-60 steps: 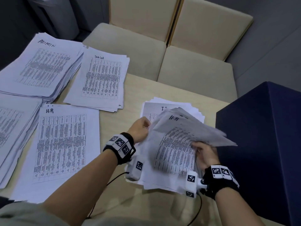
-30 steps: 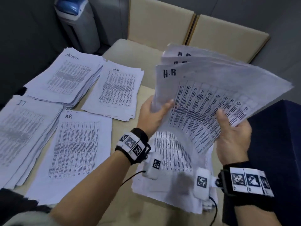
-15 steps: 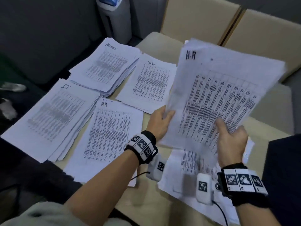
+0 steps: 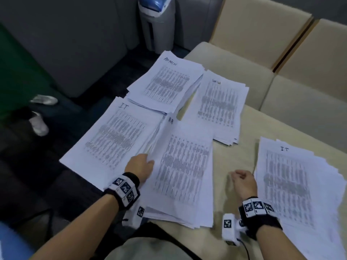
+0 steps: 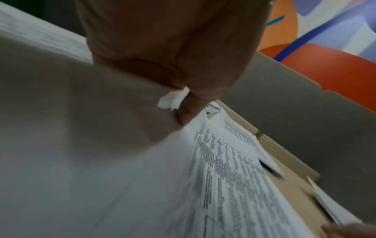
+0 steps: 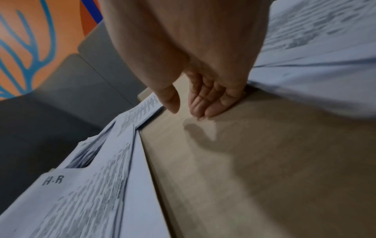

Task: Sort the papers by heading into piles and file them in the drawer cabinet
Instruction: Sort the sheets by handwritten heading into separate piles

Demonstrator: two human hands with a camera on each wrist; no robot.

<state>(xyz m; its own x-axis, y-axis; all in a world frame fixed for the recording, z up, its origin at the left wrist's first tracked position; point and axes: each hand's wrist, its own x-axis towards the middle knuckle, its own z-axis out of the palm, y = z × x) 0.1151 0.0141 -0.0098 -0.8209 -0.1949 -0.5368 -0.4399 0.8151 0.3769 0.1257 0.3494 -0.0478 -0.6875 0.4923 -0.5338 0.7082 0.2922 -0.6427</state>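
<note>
Four sorted piles lie on the beige table: ADMIN, Task List, IT and HR. At the right lies a loose stack with an IT sheet on top. My left hand is at the HR pile's left edge. In the left wrist view the left hand has its thumb on top of the HR sheets and fingers beneath them. My right hand hovers empty over bare table between the HR pile and the loose stack. Its fingers are relaxed.
A grey bin with a blue lid stands beyond the table's far left corner. Beige seat cushions line the far side. Someone's white shoes are on the dark floor at the left. The piles overhang the table's left edge.
The HR sheets that both hands held up in the air now lie on the HR pile. My right hand has let go and drawn back to the right. My view has swung left.
</note>
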